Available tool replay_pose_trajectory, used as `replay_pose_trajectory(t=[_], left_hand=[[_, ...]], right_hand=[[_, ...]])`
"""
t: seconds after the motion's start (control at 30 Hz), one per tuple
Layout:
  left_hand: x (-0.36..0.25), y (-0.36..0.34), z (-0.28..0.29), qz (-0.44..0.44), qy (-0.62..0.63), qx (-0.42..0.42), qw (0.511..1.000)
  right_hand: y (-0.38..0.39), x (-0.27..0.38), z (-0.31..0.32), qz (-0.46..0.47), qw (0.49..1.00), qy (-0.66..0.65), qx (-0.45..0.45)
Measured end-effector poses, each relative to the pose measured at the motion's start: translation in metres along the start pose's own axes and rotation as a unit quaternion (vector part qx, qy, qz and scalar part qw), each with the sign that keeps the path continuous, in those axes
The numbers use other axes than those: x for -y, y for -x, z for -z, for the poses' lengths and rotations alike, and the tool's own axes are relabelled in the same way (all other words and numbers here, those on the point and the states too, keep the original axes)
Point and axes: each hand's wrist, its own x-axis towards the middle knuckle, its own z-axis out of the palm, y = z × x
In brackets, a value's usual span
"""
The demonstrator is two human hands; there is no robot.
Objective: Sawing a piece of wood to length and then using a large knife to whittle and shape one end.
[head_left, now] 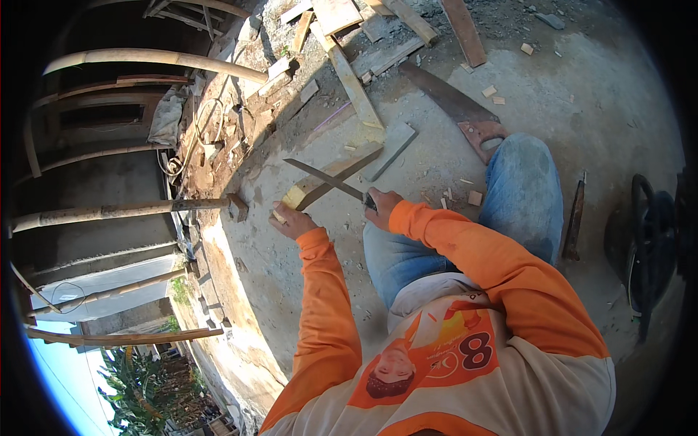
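Observation:
My left hand (293, 221) is closed round the near end of a short wooden beam (336, 176), whose pale yellow end face shows just above my fingers. In my right hand (383, 208) is the dark handle of a machete (324, 176). Its long, narrow blade slants up to the left and crosses over the beam. Whether the edge touches the wood I cannot tell. Beyond my bent knee lies a handsaw (452, 104) with a rusty blade and a reddish-brown handle. A grey flat slat (392, 151) rests just right of the beam.
Planks (349, 80) and boards lie at the far side on rough concrete. Wood chips (475, 198) are scattered near my knees. On the right are a slim tool with a brown handle (574, 218) and a dark round object (640, 251). Bamboo poles (123, 212) stand along the left.

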Motion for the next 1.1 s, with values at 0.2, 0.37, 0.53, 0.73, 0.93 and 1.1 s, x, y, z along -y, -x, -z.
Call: replay_pose_trajectory(t=[0.2,0.37,0.53,0.73,0.93,1.1], left_hand=[[0.025,-0.015,0.012,-0.096,-0.037,0.06,0.993],[0.01,-0.001,0.005,-0.044,-0.02,0.099,0.994],[0.008,-0.019,0.029,-0.022,-0.013,0.056,0.998],[0.011,-0.007,0.016,-0.009,0.006,0.182,0.983],[0.012,-0.024,0.052,0.027,0.016,0.198,0.98],[0.029,-0.021,0.062,0.072,0.051,0.217,0.972]], right_hand=[[-0.028,-0.024,-0.017,0.015,0.999,0.028,-0.01],[-0.068,-0.149,-0.018,-0.244,0.969,-0.007,-0.043],[-0.061,-0.056,-0.042,-0.093,0.995,0.026,-0.007],[-0.058,-0.191,-0.005,-0.318,0.944,0.084,0.002],[-0.047,-0.095,0.003,-0.356,0.925,0.012,-0.133],[-0.038,-0.089,0.022,-0.312,0.938,0.015,-0.15]])
